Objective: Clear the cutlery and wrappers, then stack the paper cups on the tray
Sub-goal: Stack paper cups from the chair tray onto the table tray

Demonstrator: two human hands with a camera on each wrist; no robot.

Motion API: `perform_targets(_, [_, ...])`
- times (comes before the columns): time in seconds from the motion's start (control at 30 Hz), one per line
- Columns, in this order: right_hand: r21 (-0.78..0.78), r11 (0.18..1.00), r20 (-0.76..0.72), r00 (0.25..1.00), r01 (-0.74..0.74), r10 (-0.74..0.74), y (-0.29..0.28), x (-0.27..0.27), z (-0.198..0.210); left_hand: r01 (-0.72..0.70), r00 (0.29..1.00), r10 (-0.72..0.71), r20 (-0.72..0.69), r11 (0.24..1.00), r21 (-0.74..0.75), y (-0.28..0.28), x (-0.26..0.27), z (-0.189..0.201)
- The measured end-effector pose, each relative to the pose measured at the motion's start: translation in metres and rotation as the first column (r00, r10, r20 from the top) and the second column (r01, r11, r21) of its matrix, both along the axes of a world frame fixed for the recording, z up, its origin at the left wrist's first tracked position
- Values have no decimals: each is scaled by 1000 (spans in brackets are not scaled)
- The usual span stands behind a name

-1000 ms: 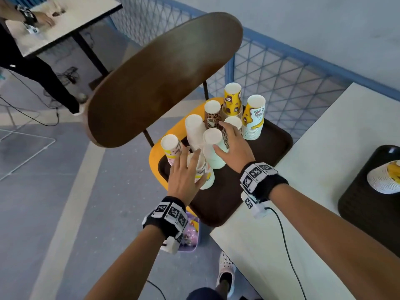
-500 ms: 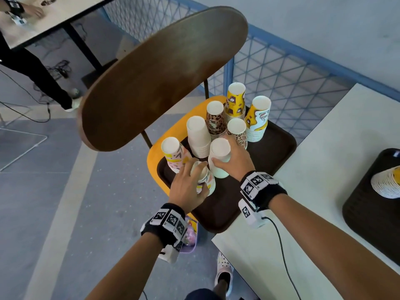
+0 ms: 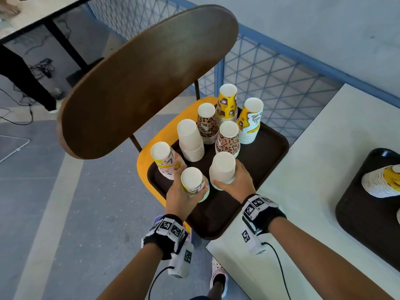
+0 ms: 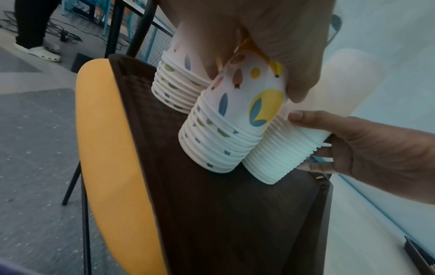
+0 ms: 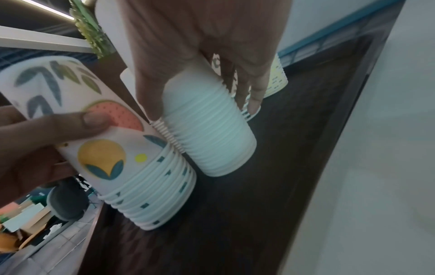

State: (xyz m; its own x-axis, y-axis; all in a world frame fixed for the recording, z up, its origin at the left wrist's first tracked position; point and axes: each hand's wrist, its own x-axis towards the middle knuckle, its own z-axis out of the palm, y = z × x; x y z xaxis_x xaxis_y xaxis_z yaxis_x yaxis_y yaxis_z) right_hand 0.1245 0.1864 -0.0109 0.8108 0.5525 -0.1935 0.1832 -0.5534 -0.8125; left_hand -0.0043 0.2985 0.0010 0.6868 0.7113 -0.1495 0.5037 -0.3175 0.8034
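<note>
A dark brown tray (image 3: 266, 152) lies on a yellow chair seat (image 3: 149, 152) and carries several upside-down stacks of paper cups. My left hand (image 3: 181, 195) grips a fruit-patterned stack (image 3: 193, 181) (image 4: 235, 119) (image 5: 132, 160) at the tray's near left. My right hand (image 3: 234, 184) grips a plain white stack (image 3: 223, 167) (image 4: 289, 147) (image 5: 204, 134) right beside it. Both stacks stand on the tray and touch each other. Behind them stand another patterned stack (image 3: 165, 160), a white stack (image 3: 190, 139), leopard-print stacks (image 3: 229, 137) and yellow stacks (image 3: 227, 102).
The chair's brown backrest (image 3: 147, 81) looms over the left. A white table (image 3: 313, 191) lies to the right with a second dark tray (image 3: 357, 213) holding a tipped cup stack (image 3: 383, 180). A blue mesh fence (image 3: 281, 79) runs behind. Another person's leg (image 3: 23, 79) stands far left.
Both hands have drawn back toward me along the tray. Each now wraps a stack, and the two stacks have come to the tray's near end, side by side.
</note>
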Motion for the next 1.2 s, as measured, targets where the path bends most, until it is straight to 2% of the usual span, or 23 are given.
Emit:
perform_targets(0.13, [11,999,-16,999,31,-31,1,-1,-9,13,1000,-13,-5,998,-54,2,2,-7])
perform_targets(0.33, [37,995,-212,974,91,-81,5,0,-21,7,1000,-8,-7,985,-175,5,2,-28])
perform_targets(0.43, [53,992,-258,961,113,-95,5,0,-22,-35,999,37,8,973,-228,4,0,-40])
perform_targets(0.6, [97,984,-268,956,148,-117,4,-4,-20,-68,997,73,10,970,-232,1,-1,-50])
perform_targets(0.8, [113,975,-282,947,191,-152,-9,-15,-14,-81,995,91,36,973,-216,-5,1,-44])
perform_targets(1.0, [182,953,-287,940,244,-186,-56,-8,22,-2,1000,5,22,990,-144,-25,15,-19])
perform_targets(1.2, [162,906,-201,912,392,-359,-159,9,57,188,981,-183,56,979,-83,-86,57,14])
